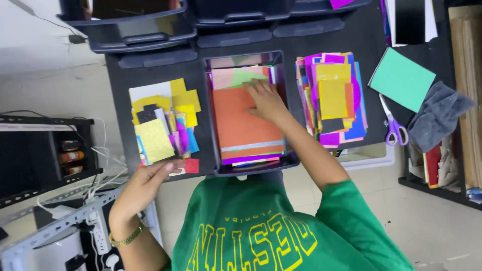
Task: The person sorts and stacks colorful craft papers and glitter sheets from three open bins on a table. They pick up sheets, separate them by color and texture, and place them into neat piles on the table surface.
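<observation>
While the right hand point(265, 100) is laid flat, fingers spread and gripping nothing, on the sheets inside a dark drawer tray point(211, 120), its fingertips are seen touching a green sheet point(247, 76) near the far end, above a large orange sheet point(243, 123) that fills most of the tray. The left hand point(145, 183) is held at the near edge of the black table point(120, 100), thumb and fingers closed on the lower edge of a yellow glitter sheet point(153, 140). That sheet is lifted over a loose pile of yellow scraps point(170, 108) to the left of the tray. To the right of the tray a tall stack of mixed coloured paper point(332, 98) is seen, and further right a teal sheet point(401, 79) with purple-handled scissors point(394, 125) just beside it.
</observation>
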